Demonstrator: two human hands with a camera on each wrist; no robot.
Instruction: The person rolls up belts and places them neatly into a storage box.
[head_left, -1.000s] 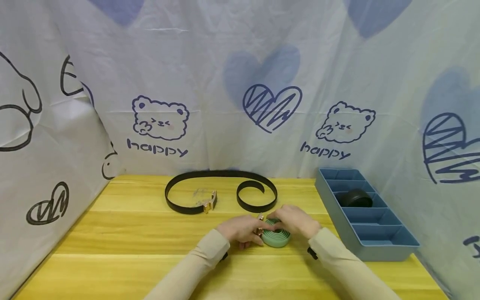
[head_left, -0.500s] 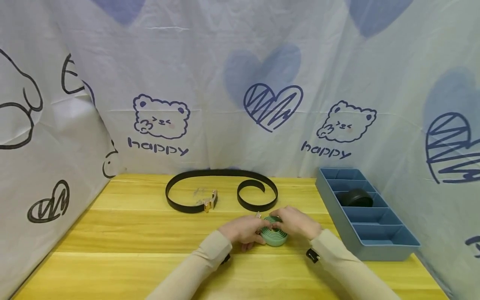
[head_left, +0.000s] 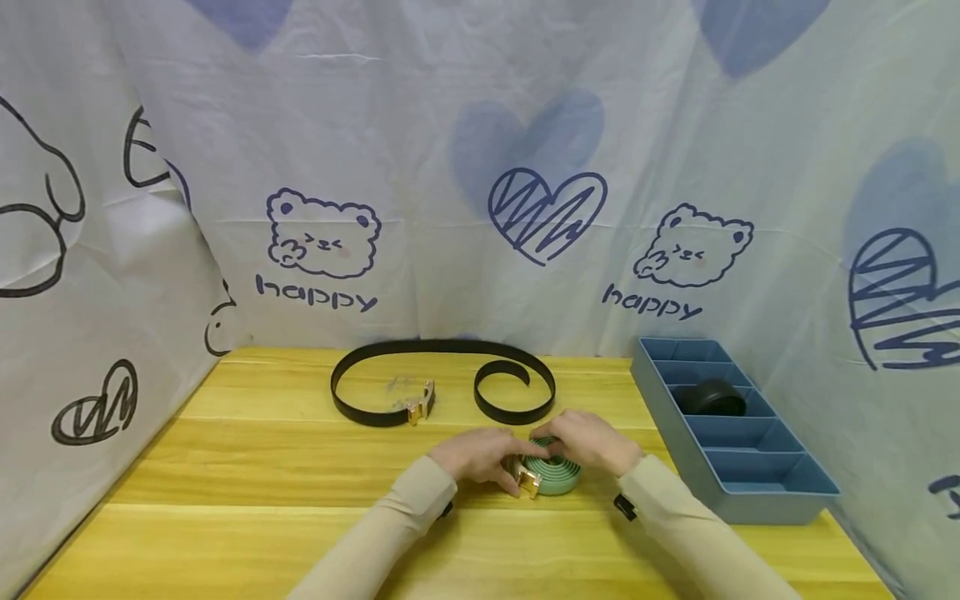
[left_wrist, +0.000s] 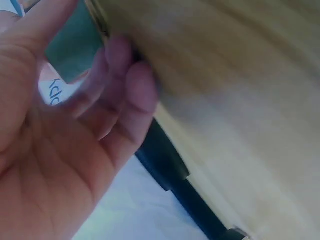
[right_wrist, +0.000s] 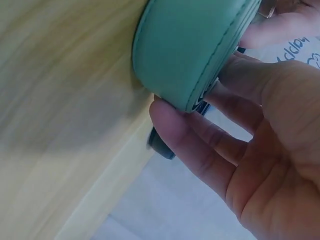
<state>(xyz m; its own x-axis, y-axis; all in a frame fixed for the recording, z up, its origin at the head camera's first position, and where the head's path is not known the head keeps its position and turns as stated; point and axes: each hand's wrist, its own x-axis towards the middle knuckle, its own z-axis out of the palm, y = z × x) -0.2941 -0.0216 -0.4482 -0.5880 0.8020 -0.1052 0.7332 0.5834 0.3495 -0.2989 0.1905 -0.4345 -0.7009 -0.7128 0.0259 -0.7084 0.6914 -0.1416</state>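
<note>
Right hand (head_left: 588, 442) and left hand (head_left: 474, 456) flank a coiled green belt (head_left: 558, 481). The right hand is nearly closed on it, pinching the coil's rim at its far right, with the thumb toward the inner turns and the fingers against the outside. The left hand is half curled at the coil's left, its index finger reaching over the turns; whether it grips, I cannot tell.

Largest of all, a white cloth (head_left: 435, 92) printed with hearts, bears and "happy" hangs behind. Before it spreads the yellow wood-grained worktop (head_left: 262, 475). On the right stands a blue tray (head_left: 772, 506) with five compartments. Far and left of centre, a black belt (head_left: 442, 346) lies on edge in a loose loop, its right end curling inward. Smaller, the green belt sits near, right of centre, on the worktop. A rolled black strap (head_left: 712, 397) rests in the tray's middle compartment. Smallest are the gold buckles: the green belt's buckle (head_left: 528, 482) at the coil's near left, beside the left thumb, and the black belt's buckle (head_left: 418, 407) at its near side.
</note>
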